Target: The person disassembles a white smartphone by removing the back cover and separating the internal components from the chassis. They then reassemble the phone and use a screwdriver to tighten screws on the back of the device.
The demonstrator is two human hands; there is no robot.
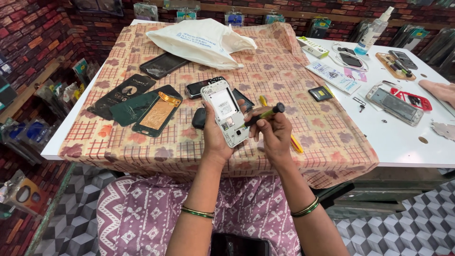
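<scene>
- my left hand [215, 135] is wrapped around a white phone [223, 113] with its back cover off, held upright above the near edge of the checked cloth [303, 137].
- my right hand [274, 134] is closed on a green-handled screwdriver [263, 114]; its tip meets the phone's lower part.
- a white plastic bag [204, 40] with blue print lies at the far middle of the cloth.
- dark phone covers [142, 102] lie to the left, one with an orange inner panel.
- on the bare white table [403, 142] to the right i see a small white box [313, 47], a white printed leaflet [334, 76] and a clear spray bottle [372, 32] at the far side.
- another person's hand [438, 90] rests at the right edge.
- small packets [234, 18] hang along the far brick wall.
</scene>
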